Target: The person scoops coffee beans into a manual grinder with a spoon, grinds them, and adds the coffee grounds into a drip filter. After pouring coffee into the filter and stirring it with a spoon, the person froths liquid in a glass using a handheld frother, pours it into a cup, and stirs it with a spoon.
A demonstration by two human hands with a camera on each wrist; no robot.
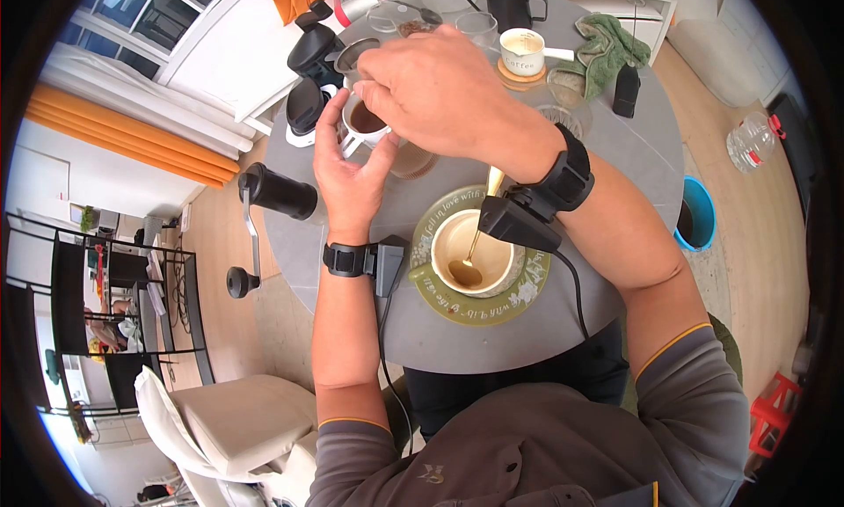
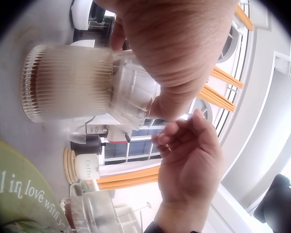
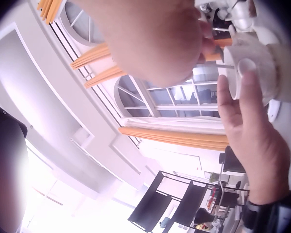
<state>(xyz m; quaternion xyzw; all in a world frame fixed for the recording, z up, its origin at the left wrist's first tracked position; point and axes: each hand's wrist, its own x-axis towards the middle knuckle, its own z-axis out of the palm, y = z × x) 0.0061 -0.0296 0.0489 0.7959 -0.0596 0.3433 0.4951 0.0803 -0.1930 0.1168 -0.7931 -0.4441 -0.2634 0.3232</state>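
Note:
My left hand grips a pale, translucent cup holding dark brown liquid. In the left wrist view this cup stands on a ribbed glass with a cloudy wall. Above the cup's opening is my right hand, fingers curled and pinched together. A thin grey stick shows at the cup's rim in the right wrist view, beside the right fingertips; its upper end is hidden by the hand.
Nearer my body, a cream mug with a gold spoon sits on a green plate. A black hand grinder lies left. Behind are a white coffee pot, black kettle and green towel.

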